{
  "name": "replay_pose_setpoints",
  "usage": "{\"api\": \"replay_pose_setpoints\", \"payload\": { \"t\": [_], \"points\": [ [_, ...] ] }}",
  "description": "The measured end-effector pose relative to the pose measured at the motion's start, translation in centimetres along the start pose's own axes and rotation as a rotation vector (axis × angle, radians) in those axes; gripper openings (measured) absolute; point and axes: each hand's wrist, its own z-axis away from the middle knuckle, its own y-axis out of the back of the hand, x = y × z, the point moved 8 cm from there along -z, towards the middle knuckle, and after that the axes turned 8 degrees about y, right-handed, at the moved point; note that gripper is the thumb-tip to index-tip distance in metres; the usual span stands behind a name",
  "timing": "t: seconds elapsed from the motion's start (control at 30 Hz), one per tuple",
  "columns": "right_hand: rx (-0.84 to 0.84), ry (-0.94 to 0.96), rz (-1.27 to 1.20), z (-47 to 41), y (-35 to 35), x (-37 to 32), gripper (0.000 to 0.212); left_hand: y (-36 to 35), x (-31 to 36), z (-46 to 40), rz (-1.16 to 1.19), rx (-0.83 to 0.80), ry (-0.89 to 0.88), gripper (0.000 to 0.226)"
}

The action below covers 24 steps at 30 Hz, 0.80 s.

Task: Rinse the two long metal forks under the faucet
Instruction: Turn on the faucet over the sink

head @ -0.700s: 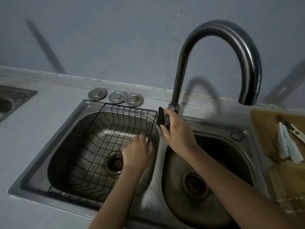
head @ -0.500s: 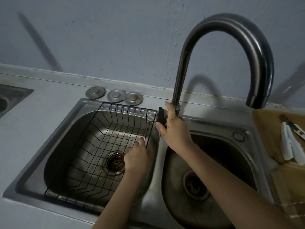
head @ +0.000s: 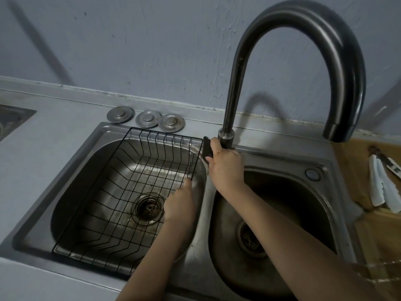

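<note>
No forks show in the head view. The dark gooseneck faucet [head: 243, 61] arches over the right basin [head: 303, 213], and no water shows at its spout [head: 338, 131]. My right hand [head: 225, 166] is closed on the black faucet handle [head: 207, 146] at the faucet's base. My left hand [head: 180, 205] hangs in the left basin [head: 71, 203], back up with fingers curled under. One fingertip touches the right rim of the black wire basket [head: 134, 170]. What the left hand holds, if anything, is hidden beneath it.
Three round metal sink plugs [head: 147, 119] lie on the counter behind the left basin. A wooden cutting board [head: 355, 170] with white-handled utensils [head: 382, 185] sits to the right. Another basin's corner [head: 13, 118] shows far left. Both drains are uncovered.
My left hand has slid back toward me along the basket's right rim. My right hand has stayed on the faucet handle. The view has shifted closer to the faucet.
</note>
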Motion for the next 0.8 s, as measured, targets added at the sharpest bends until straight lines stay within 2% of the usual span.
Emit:
{"api": "replay_pose_setpoints", "payload": {
  "t": [0.13, 0.27, 0.47, 0.8],
  "points": [
    [-0.117, -0.016, -0.021, -0.1, -0.5, 0.2, 0.024, 0.0, -0.1, -0.1, 0.009, 0.007, 0.002, 0.051],
    [-0.056, 0.0, -0.04, 0.1, -0.5, 0.2, 0.027, -0.1, -0.1, 0.0, 0.039, 0.01, 0.004, 0.05],
    [-0.052, 0.059, -0.057, 0.2, -1.2, 0.1, 0.023, -0.2, -0.1, -0.1, 0.061, 0.015, 0.006, 0.049],
    [-0.03, 0.088, -0.016, 0.3, -1.2, 0.0, 0.033, -0.3, -0.4, -0.2, 0.09, 0.028, 0.001, 0.046]
  ]
}}
